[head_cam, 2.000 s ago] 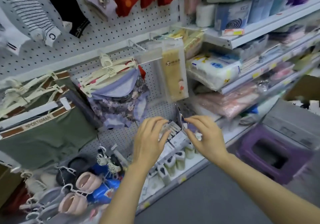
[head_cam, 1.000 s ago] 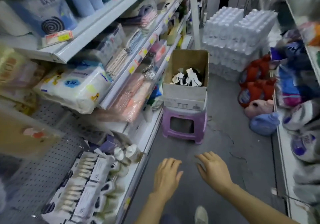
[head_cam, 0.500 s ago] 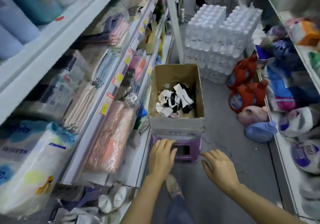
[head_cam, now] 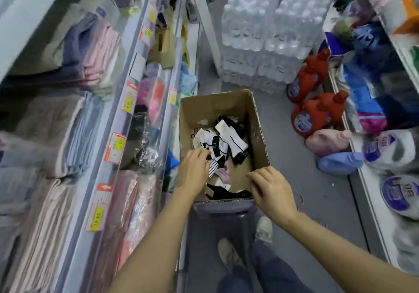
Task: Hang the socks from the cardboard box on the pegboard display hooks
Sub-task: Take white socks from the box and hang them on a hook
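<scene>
The open brown cardboard box stands on a dark purple plastic stool in the aisle, which raises its contents to reaching height. Inside the box lies a loose heap of black, white and striped socks, most with card labels; a pink item lies in the heap nearer the person, and a black sock against the box's near wall.

The left hand is inside the box at its near-left corner, fingers curled down onto a black-and-white striped sock. Whether the fingers have closed on that sock cannot be told; the fingertips are hidden behind the knuckles. The right hand hovers over the box's near-right corner, fingers loosely spread, holding nothing. It is probably positioned to steady the box or take a second pair.

The current step is judged to be picking a sock for hanging. The pegboard display hooks are not in view. Left of the box runs shelving of bagged folded textiles with price tags; the print is blurred. Beyond the box stand shrink-wrapped water bottle packs; right of it, red detergent jugs on the floor. How many socks lie in the box is unclear, since the heap overlaps itself.
</scene>
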Demonstrator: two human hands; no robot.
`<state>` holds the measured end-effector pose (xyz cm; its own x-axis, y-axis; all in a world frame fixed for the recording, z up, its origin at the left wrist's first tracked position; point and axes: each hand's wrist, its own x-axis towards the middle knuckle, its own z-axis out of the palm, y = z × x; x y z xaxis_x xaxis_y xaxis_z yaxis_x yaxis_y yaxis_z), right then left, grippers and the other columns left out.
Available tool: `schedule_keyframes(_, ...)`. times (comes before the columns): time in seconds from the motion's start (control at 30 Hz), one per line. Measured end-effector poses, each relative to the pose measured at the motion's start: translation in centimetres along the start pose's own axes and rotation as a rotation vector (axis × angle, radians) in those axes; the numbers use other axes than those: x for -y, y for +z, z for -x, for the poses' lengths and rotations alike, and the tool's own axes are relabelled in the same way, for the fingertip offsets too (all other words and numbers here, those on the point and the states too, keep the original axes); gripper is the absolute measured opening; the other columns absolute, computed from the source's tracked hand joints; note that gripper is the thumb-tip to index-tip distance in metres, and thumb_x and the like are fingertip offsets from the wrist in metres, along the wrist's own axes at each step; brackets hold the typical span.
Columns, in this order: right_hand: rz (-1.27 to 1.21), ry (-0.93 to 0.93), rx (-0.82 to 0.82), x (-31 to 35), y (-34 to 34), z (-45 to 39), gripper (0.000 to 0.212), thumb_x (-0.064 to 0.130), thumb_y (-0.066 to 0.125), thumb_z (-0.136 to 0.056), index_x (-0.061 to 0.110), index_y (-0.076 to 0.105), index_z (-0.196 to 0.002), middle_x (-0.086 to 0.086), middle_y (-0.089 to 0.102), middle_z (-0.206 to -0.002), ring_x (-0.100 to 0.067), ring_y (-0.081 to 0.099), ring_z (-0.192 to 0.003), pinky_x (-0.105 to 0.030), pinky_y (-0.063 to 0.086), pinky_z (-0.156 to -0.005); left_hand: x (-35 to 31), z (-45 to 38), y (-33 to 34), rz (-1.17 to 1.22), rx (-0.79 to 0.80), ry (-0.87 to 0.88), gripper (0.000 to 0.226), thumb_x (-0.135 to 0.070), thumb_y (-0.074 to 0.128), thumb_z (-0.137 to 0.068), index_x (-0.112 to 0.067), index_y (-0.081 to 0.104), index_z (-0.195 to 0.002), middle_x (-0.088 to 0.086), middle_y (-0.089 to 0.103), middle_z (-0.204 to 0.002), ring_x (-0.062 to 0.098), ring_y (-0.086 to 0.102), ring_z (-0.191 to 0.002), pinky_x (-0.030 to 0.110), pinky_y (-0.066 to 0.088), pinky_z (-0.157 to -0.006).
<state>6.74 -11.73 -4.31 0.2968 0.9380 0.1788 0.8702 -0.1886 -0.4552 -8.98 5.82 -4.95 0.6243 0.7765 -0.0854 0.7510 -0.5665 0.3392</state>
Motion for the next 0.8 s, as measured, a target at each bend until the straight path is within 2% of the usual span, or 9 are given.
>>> schedule_keyframes(0.2,0.016,-0.023,0.141,-2.1,0.9,-3.9,0.024,0.005,0.076,-0.075,0.01,0.072,-0.097,-0.001,0.069,-0.092,-0.027,0.061,-0.083,-0.034,0.054,-0.07,0.9,-4.6,5.6,-0.117,0.251,-0.036,0.043,-0.002,0.055,-0.093,-0.016,0.056,-0.134,0.002,0.054,-0.134,0.021,0.043,-0.127,0.032,0.039,-0.1)
schedule_keyframes(0.33,0.045,-0.028,0.226,-3.4,1.9,-5.4,0.03,0.003,0.077,-0.069,0.01,0.072,-0.098,-0.002,0.069,-0.093,-0.028,0.062,-0.082,-0.034,0.054,-0.066,0.5,-6.5,8.2,-0.144,0.372,-0.022,0.043,-0.001,0.052,-0.092,-0.014,0.055,-0.133,0.006,0.055,-0.131,0.026,0.045,-0.123,0.037,0.043,-0.094)
schedule_keyframes(0.43,0.086,-0.002,0.346,-3.5,3.2,-6.5,0.034,0.007,0.079,-0.059,0.013,0.071,-0.092,0.001,0.067,-0.091,-0.024,0.06,-0.08,-0.031,0.053,-0.064,0.4,-8.0,10.0,-0.175,0.34,0.044,0.035,-0.006,0.061,-0.087,-0.015,0.062,-0.121,0.003,0.061,-0.117,0.024,0.052,-0.112,0.034,0.047,-0.086)
schedule_keyframes(0.5,0.143,0.034,0.476,-3.1,4.3,-7.5,0.038,0.011,0.08,-0.052,0.015,0.071,-0.088,0.0,0.067,-0.088,-0.024,0.059,-0.078,-0.031,0.054,-0.063,0.6,-9.4,10.9,-0.189,0.296,0.137,0.034,-0.011,0.081,-0.067,-0.017,0.07,-0.098,0.0,0.065,-0.097,0.021,0.06,-0.092,0.03,0.05,-0.071)
schedule_keyframes(0.57,0.197,0.104,0.614,-2.5,5.0,-8.7,0.037,0.011,0.075,-0.06,0.013,0.07,-0.096,-0.005,0.067,-0.098,-0.027,0.059,-0.09,-0.035,0.055,-0.073,1.1,-11.1,11.9,-0.195,0.237,0.192,0.035,-0.012,0.087,-0.056,-0.016,0.071,-0.088,-0.001,0.065,-0.09,0.021,0.061,-0.084,0.029,0.051,-0.063)
schedule_keyframes(0.67,0.243,0.19,0.759,-2.2,6.7,-10.2,0.046,0.01,0.057,-0.086,0.008,0.052,-0.131,-0.01,0.052,-0.131,-0.032,0.045,-0.123,-0.038,0.042,-0.101,1.8,-14.1,12.4,-0.116,0.223,0.122,0.034,-0.015,0.077,-0.073,-0.011,0.068,-0.105,0.006,0.063,-0.108,0.027,0.06,-0.102,0.038,0.054,-0.078)
schedule_keyframes(0.73,0.264,0.248,0.799,-2.2,7.8,-11.4,0.05,0.016,0.057,-0.091,0.009,0.044,-0.138,-0.01,0.047,-0.137,-0.03,0.04,-0.129,-0.038,0.038,-0.106,2.1,-15.8,12.5,-0.132,0.337,0.022,0.047,-0.023,0.069,-0.084,-0.009,0.056,-0.126,0.01,0.058,-0.124,0.031,0.056,-0.114,0.041,0.048,-0.09)
schedule_keyframes(0.8,0.256,0.315,0.793,-2.8,9.2,-12.4,0.047,0.019,0.056,-0.092,0.01,0.042,-0.137,-0.011,0.047,-0.137,-0.029,0.04,-0.128,-0.036,0.038,-0.105,2.5,-16.4,12.8,-0.248,0.437,-0.019,0.05,-0.032,0.064,-0.089,-0.012,0.05,-0.132,0.01,0.055,-0.13,0.031,0.052,-0.118,0.039,0.041,-0.097)
